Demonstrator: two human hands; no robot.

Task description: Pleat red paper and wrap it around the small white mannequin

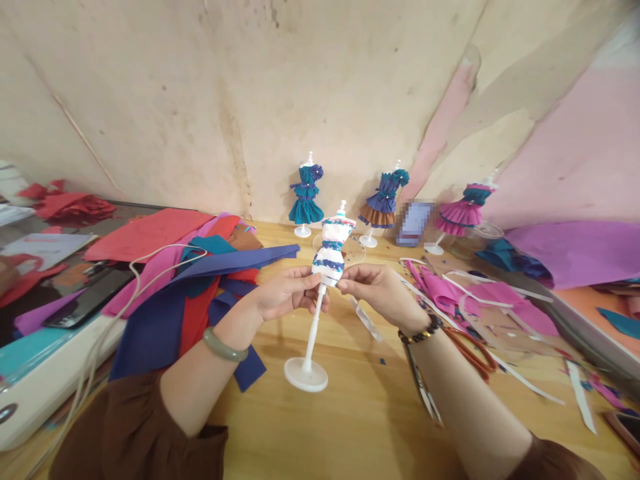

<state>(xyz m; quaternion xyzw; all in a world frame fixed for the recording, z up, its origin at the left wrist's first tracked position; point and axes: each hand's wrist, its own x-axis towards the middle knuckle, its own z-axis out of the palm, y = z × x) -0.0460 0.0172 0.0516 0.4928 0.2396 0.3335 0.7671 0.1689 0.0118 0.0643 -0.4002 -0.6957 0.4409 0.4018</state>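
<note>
A small white dress-form mannequin stands on a thin pole with a round base, in the middle of the head view and slightly tilted. Blue, teal and pink patches band its white torso. My left hand is closed around the bottom of the torso, thumb in front and fingers behind the pole. At the torso's lower right edge, my right hand pinches with thumb and forefinger; whether anything small lies between them is hidden. Scissors with orange handles lie partly under my right forearm. A clear strip rests behind the mannequin.
Along the wall stand three dressed mannequins: teal, blue and brown, and pink. Folded blue fabric and red fabric pile at left, beside a loose cable. Pink scraps and white strips lie right.
</note>
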